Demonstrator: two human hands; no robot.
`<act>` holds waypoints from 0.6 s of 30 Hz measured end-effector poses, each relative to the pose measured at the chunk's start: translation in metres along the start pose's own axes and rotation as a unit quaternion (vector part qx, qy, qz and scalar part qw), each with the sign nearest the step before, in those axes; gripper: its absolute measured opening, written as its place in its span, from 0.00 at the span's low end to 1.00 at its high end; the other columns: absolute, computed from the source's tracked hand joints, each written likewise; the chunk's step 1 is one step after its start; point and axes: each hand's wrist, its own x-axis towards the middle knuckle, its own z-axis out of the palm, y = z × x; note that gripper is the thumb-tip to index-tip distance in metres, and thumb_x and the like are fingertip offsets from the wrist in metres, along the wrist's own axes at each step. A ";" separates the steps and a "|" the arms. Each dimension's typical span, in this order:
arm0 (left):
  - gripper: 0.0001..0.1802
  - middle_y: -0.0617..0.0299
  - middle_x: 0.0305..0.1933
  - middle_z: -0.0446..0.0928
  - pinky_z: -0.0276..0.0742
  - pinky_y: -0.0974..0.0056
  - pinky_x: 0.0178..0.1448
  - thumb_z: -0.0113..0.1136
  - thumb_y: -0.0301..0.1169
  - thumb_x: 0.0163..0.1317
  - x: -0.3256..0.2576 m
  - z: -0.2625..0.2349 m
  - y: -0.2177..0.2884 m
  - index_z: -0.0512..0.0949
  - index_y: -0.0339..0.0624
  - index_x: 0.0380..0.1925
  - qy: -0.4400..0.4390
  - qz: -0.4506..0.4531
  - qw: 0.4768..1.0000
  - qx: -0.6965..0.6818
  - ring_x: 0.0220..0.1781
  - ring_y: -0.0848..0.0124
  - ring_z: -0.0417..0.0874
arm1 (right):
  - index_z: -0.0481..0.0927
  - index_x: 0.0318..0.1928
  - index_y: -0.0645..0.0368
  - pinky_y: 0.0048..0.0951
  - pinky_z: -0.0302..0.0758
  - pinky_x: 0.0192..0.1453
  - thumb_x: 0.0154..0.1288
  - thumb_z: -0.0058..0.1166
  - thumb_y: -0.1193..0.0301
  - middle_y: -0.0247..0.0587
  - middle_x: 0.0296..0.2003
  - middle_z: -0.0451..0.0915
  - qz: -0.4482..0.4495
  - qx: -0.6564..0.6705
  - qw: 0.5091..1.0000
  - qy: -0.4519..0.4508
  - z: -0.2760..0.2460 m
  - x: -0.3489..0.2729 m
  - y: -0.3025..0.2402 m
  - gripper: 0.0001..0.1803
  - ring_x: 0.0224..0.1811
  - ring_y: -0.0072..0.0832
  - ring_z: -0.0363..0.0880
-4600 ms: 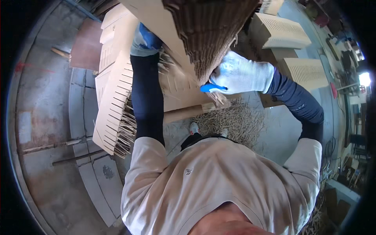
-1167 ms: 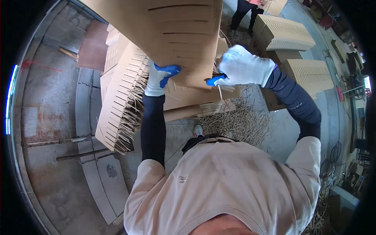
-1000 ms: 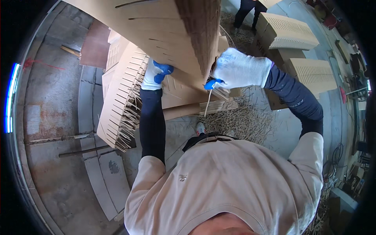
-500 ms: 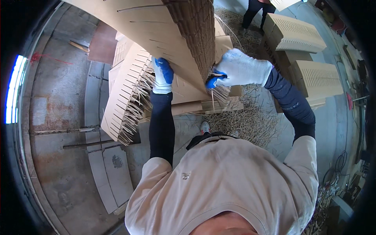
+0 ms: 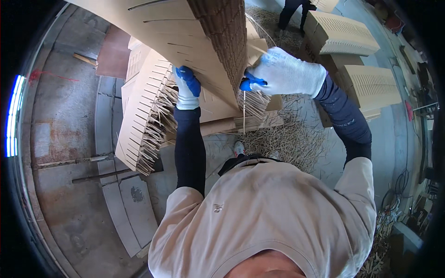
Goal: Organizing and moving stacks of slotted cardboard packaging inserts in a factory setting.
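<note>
Head view: at twelve o'clock, the slotted cardboard stack [image 5: 181,34] now shows us its layered edge, unlike a second ago, exposing it to our right hand [image 5: 282,72], curled there. Our left hand [image 5: 187,85] meets the slotted face; we cannot tell either hand's closure or hold.

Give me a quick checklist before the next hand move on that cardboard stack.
1. Left hand on the upper cardboard stack: ok, it is against the left face.
2. Right hand at the stack's edge: ok, fingers curled by the lower right edge.
3. What the right fingers grip: cannot tell, the contact is hidden.
4. Gloves on both hands: ok, white with blue.
5. Floor near the shoes free of scraps: not ok, loose strips lie beside them.
6. Co-worker's legs away from the hands: ok, they show beyond the stack.
</note>
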 end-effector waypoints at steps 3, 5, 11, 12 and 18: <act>0.45 0.52 0.50 0.76 0.74 0.59 0.55 0.35 0.69 0.66 0.002 -0.004 -0.013 0.68 0.32 0.55 0.001 -0.016 1.000 0.008 0.51 0.64 0.77 | 0.81 0.24 0.61 0.37 0.78 0.31 0.65 0.55 0.61 0.49 0.18 0.77 -0.043 0.068 0.997 0.021 -0.003 0.002 0.005 0.18 0.23 0.41 0.81; 0.45 0.52 0.50 0.76 0.75 0.59 0.55 0.35 0.69 0.66 0.006 -0.002 -0.011 0.68 0.32 0.56 -0.018 0.002 1.000 0.008 0.51 0.64 0.78 | 0.79 0.22 0.62 0.36 0.76 0.28 0.64 0.55 0.62 0.48 0.15 0.75 -0.042 0.115 0.992 -0.041 -0.006 0.000 0.010 0.18 0.18 0.40 0.78; 0.43 0.53 0.51 0.77 0.76 0.59 0.57 0.36 0.66 0.68 0.012 0.001 -0.002 0.69 0.33 0.56 -0.037 -0.025 0.991 -0.124 0.53 0.64 0.79 | 0.79 0.23 0.62 0.37 0.76 0.26 0.65 0.54 0.62 0.44 0.15 0.76 -0.012 0.155 0.967 -0.199 0.019 -0.065 0.014 0.18 0.15 0.34 0.75; 0.43 0.53 0.51 0.77 0.76 0.59 0.57 0.37 0.66 0.68 0.010 -0.002 -0.004 0.69 0.33 0.56 -0.034 -0.027 0.993 -0.113 0.53 0.63 0.79 | 0.80 0.24 0.62 0.38 0.76 0.27 0.65 0.54 0.62 0.45 0.16 0.77 -0.007 0.139 0.969 -0.204 0.023 -0.078 0.011 0.17 0.16 0.34 0.77; 0.44 0.52 0.52 0.77 0.76 0.59 0.58 0.39 0.67 0.67 0.005 -0.014 -0.018 0.69 0.32 0.56 -0.043 -0.014 0.999 0.013 0.53 0.62 0.79 | 0.75 0.49 0.70 0.39 0.79 0.46 0.52 0.65 0.44 0.55 0.37 0.80 0.185 0.111 0.975 -0.054 -0.037 -0.090 -0.015 0.40 0.38 0.45 0.82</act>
